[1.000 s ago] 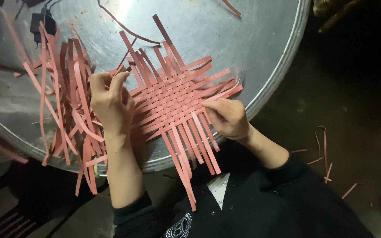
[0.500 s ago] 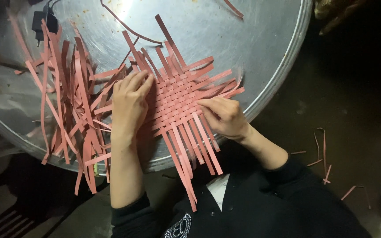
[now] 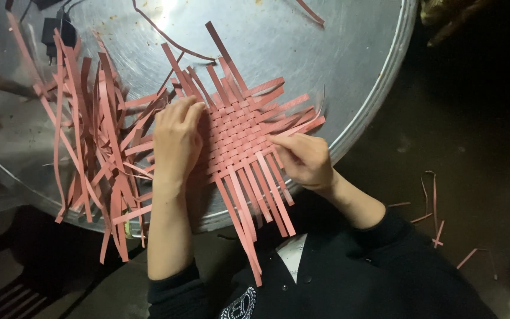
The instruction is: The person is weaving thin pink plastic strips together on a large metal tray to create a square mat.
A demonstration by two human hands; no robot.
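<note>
Two flat hands, left hand [image 3: 176, 142] and right hand [image 3: 305, 158], press a pink woven mat [image 3: 240, 133] onto a round metal tray [image 3: 326, 53] above dark floor [image 3: 479, 136].

Round metal tabletop [image 3: 337, 53], scratched, bright glare at far edge. Dark floor [image 3: 479, 118] right, few pink scraps [image 3: 432, 195] scattered on it. Black adapter with cord [image 3: 51, 32] at far left. Surroundings dim, unlit.

Lighting: dim overall, single source overhead. Glare: bright patch on round metal tray [image 3: 337, 53] toward 12 o'clock. Shadows: floor [image 3: 479, 136] from 3 to 6 o'clock near black. Focus: centre sharp; slight softness at frame edges.
</note>
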